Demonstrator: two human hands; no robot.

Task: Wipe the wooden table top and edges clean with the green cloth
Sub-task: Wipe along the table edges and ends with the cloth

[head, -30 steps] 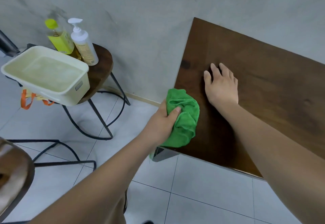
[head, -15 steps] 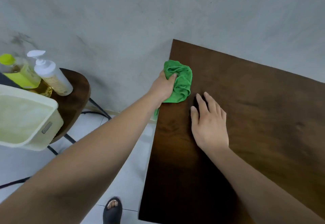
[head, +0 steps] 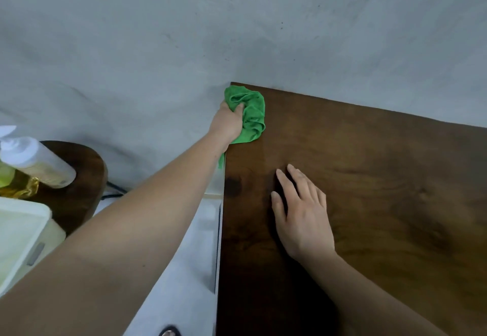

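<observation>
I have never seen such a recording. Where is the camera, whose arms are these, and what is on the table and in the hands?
There is no machine here. A person wears one camera on the head, looking down, so the two arms are their own. The left hand grips a crumpled green cloth at the far left corner of the wooden table, beside the grey wall. The right hand lies flat on the table top and holds nothing. At the left, a small side table carries a pump bottle, a yellow bottle and a white basin.
</observation>
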